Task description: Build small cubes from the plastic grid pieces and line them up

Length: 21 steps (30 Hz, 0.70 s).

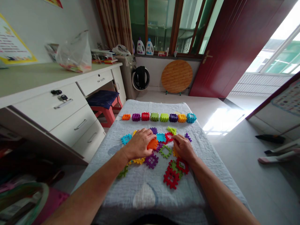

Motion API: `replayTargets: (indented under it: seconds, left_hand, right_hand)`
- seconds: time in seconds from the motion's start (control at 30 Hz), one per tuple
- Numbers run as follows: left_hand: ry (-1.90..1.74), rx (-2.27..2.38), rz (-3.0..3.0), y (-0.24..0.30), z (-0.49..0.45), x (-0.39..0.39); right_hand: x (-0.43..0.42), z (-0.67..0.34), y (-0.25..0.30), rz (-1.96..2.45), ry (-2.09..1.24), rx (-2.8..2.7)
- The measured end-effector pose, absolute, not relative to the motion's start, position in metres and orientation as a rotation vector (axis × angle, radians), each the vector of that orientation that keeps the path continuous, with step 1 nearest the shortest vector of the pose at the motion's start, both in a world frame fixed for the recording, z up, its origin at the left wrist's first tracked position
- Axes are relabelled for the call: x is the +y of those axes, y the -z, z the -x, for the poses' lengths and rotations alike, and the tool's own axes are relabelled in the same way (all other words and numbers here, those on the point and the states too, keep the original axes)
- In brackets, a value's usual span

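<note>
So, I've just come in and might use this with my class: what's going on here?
A person is handling notched plastic pieces with both bare hands. The left hand has an orange piece in its grip; the right hand has its fingertips at a red piece, though whether it is gripped is unclear. More loose pieces, including a purple one, lie around the hands on a pale cloth. Beyond them stands a row of eight coloured blocks.
</note>
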<state>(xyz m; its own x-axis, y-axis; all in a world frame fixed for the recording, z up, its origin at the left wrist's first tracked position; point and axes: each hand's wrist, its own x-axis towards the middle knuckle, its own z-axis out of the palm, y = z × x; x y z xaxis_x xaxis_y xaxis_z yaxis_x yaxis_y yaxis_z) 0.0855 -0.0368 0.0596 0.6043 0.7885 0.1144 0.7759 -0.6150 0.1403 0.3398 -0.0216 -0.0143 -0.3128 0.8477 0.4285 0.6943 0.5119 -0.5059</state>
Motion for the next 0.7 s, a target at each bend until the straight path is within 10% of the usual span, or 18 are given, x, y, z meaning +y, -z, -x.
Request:
replayTargets:
  seconds: [0.7]
  left_hand:
    - [-0.039,1.074,-2.697,-0.049,-0.093,-0.006]
  right_hand:
    - [-0.022,-0.340,0.015,1.283,-0.299,-2.076]
